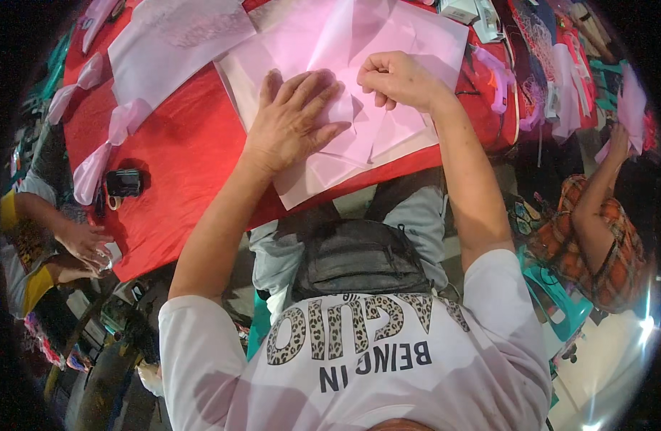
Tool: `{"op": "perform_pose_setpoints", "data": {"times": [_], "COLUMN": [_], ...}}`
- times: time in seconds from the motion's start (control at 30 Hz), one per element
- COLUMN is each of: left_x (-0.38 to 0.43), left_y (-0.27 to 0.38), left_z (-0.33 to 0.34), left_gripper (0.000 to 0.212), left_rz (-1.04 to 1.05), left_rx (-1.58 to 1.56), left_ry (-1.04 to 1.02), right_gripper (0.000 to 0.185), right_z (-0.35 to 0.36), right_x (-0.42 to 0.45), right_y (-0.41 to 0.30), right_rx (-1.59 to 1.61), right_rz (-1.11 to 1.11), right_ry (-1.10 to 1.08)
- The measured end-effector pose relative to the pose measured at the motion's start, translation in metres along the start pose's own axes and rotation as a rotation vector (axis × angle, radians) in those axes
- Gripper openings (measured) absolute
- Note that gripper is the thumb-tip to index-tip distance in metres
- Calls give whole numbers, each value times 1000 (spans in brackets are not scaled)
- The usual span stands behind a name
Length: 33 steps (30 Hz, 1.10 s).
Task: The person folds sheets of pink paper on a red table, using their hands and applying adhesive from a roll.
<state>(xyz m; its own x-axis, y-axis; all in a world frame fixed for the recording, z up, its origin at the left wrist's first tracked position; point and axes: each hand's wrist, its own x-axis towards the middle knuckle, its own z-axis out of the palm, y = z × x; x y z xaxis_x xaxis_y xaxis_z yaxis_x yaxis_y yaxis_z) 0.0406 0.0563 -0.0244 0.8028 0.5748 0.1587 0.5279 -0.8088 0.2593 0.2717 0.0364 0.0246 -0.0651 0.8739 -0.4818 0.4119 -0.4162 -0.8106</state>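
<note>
My left hand [300,116] lies palm down on a stack of thin pink sheets [400,126], its fingers spread and the thumb apart. Just to the right, my right hand [397,81] is over the same sheets with its fingers curled and the tips drawn together. Whether anything thin is between those fingertips cannot be told. Folded pink pieces [344,143] with pointed corners lie under and beside my left hand. Beneath them a larger white sheet [295,191] reaches to the table's near edge.
A red cloth [185,178] covers the table. Pink twisted bows [117,132], a pale sheet [163,59] and a small black object [124,183] lie left. At right are a purple glue gun [497,81] and white box [459,9]. People sit on both sides; one hand [618,141] holds pink material.
</note>
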Motion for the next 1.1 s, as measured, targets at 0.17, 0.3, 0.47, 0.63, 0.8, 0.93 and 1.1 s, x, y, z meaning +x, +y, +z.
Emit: {"op": "perform_pose_setpoints", "data": {"times": [0.17, 0.3, 0.47, 0.63, 0.8, 0.93, 1.1], "left_x": [0, 1, 0, 1, 1, 2, 2], "left_y": [0, 0, 0, 1, 1, 2, 0], "left_z": [2, -2, -2, -3, -2, -2, -1], "left_gripper": [60, 60, 59, 59, 61, 62, 63], "left_rz": [28, 26, 20, 14, 7, 4, 18], "left_rx": [8, -10, -22, -17, 11, 22, 28], "left_ry": [81, 69, 74, 59, 38, 28, 32], "right_gripper": [24, 32, 37, 35, 25, 24, 27], "right_z": [-2, -5, -6, -13, -16, -16, -14], "right_x": [5, 7, -1, -13, -13, -7, -6], "right_y": [-5, -13, -22, -30, -22, -11, -5], "right_rx": [1, 93, 250, 195, 90, 72, 101], "right_rz": [-4, 36, 43, -64, -127, -163, -128], "right_ry": [-14, -34, -58, -71, -77, -55, 5]}}
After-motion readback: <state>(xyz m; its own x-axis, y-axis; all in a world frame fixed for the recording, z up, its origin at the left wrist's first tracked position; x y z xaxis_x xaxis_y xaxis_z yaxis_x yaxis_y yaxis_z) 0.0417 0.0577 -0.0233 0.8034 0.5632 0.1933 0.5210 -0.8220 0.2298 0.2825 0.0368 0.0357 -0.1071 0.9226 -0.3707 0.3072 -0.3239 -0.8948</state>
